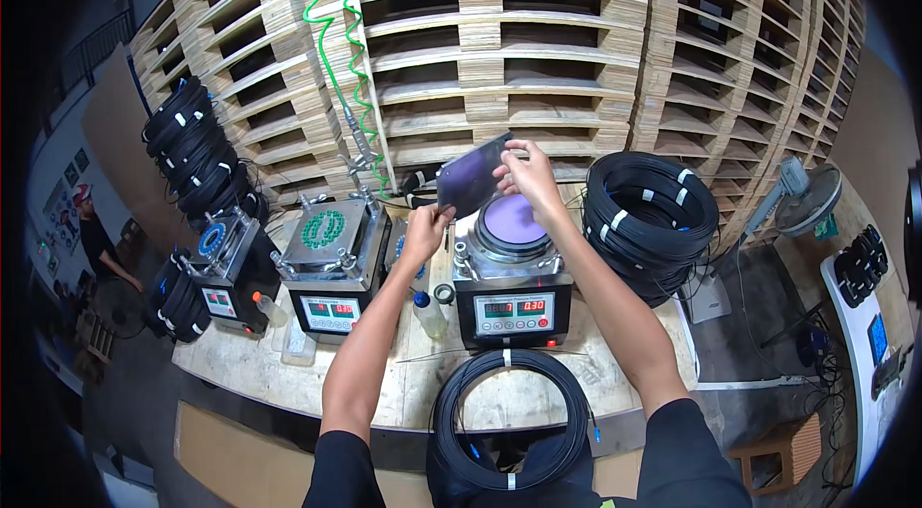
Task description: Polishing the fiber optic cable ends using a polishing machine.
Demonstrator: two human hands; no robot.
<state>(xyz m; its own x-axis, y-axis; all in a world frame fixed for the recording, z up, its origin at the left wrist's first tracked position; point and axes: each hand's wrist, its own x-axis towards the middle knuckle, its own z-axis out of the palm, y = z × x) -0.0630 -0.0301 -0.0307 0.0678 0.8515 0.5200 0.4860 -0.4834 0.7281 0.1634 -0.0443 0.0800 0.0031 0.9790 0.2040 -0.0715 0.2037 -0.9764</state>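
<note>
Between my hands a dark, flat square plate (468, 180) with a purplish sheen is tilted up, above and behind a polishing machine (514, 313). My left hand (424, 233) pinches its lower edge between thumb and fingers. At the upper right edge, my right hand (528, 176) grips it with bent fingers. Below it, a round purple polishing pad (517, 220) lies exposed on the machine's top. The machine's front panel has lit red digits. Across my lap rests a black cable coil (449, 404) with blue connector ends.
Two similar machines stand to the left, one topped by a plate with green connectors (323, 229), one with a blue ring (212, 239). A clear bottle (431, 318) stands near the pad machine. Stacked black coils (645, 220) and a fan (807, 201) are right; pallets (499, 57) rise behind.
</note>
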